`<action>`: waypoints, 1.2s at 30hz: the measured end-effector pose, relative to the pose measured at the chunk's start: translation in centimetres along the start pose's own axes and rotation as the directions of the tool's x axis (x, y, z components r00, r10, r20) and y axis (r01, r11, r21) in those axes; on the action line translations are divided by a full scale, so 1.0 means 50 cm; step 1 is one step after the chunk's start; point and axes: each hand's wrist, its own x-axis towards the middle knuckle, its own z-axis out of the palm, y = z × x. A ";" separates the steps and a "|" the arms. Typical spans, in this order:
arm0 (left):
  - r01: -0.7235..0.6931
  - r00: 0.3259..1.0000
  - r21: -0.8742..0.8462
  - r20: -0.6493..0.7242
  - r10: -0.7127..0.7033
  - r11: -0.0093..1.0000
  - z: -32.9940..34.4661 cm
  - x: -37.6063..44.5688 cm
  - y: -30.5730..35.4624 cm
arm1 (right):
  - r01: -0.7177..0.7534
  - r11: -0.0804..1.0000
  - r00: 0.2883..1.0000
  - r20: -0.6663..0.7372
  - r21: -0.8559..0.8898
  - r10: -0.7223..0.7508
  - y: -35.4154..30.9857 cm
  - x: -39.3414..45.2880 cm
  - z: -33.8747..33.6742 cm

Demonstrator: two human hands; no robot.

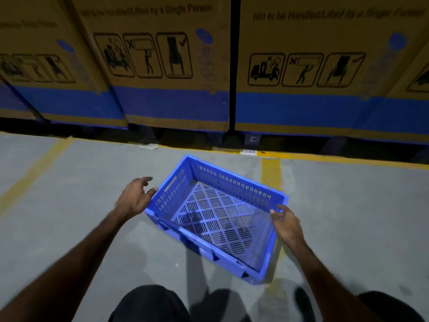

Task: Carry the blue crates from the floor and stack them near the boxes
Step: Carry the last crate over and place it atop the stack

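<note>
One empty blue slatted crate (232, 180) is in the middle of the view, just in front of the boxes, turned at an angle to them. My left hand (135, 197) is beside its left short wall, fingers spread and loosely bent, just at or off the rim. At the crate's right short wall my right hand (286, 223) has its fingertips against the rim, with the fingers fairly straight. Whether the crate rests on the floor or hangs slightly above it is unclear. A row of large brown cardboard boxes (167, 66) with blue bands stands behind it.
The boxes (325, 73) sit on dark pallets along a yellow floor line (325, 159). A dark upright post (234, 66) divides two boxes. Grey concrete floor (69, 217) lies to the left and right. My legs show at the bottom edge.
</note>
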 end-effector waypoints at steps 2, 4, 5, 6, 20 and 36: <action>-0.017 1.000 0.013 0.010 0.016 1.000 0.041 0.023 -0.040 | -0.005 1.000 0.999 -0.044 -0.009 0.005 0.040 0.015 0.040; -0.023 1.000 0.043 0.017 0.023 0.999 0.070 0.047 -0.078 | -0.010 1.000 0.994 -0.105 -0.003 0.010 0.067 0.029 0.073; -0.019 1.000 0.048 0.021 0.018 0.999 0.081 0.057 -0.094 | -0.007 1.000 0.990 -0.138 0.003 0.007 0.076 0.032 0.085; -0.015 1.000 0.047 0.022 0.014 0.999 0.090 0.067 -0.106 | 0.009 1.000 0.984 -0.176 0.009 -0.007 0.082 0.034 0.095; 0.085 0.989 -0.056 0.122 -0.078 0.995 0.195 0.185 -0.137 | -0.138 0.990 0.958 -0.252 0.024 0.139 0.131 0.021 0.132; 0.153 0.987 -0.261 -0.006 -0.160 0.953 0.194 0.186 -0.124 | 0.070 0.983 0.931 -0.364 0.169 -0.004 0.091 0.015 0.106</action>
